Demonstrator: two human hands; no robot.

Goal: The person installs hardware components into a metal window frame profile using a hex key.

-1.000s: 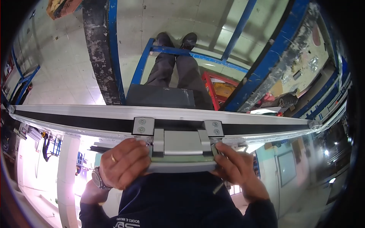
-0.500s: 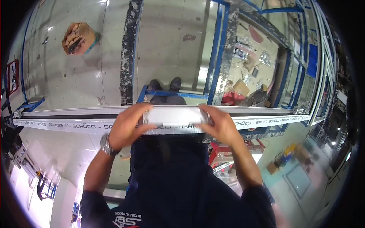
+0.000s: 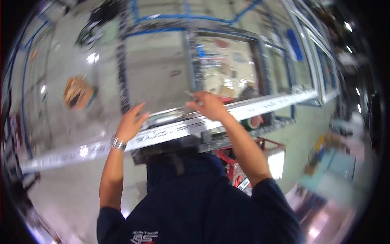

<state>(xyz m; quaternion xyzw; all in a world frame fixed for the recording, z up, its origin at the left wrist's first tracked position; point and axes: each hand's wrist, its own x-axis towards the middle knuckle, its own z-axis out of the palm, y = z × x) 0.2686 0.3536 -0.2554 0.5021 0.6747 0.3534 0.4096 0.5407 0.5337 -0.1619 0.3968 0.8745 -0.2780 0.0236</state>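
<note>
A long white window-frame profile (image 3: pixel 166 133) with printed protective film crosses in front of my body, slanting up to the right. My left hand (image 3: pixel 131 124), with a metal watch at the wrist, is at its far edge, fingers spread and holding nothing visible. My right hand (image 3: pixel 208 106) hovers by the far edge further right, thumb and fingers apart, though motion blurs the tips. Between the hands, a short shiny piece (image 3: pixel 165 117) lies along the profile's channel; its details are smeared.
Black-topped blue metal work frames (image 3: pixel 123 77) stand beyond the profile. A cardboard box (image 3: pixel 79 93) sits on the floor at left. A tray of scraps (image 3: pixel 227 69) lies ahead right. A red metal stand (image 3: pixel 270 143) and a green tape roll (image 3: pixel 253 122) are at right.
Both hands have let go of the short white piece they gripped together and moved apart from it. The view has turned, so the long profile now slants.
</note>
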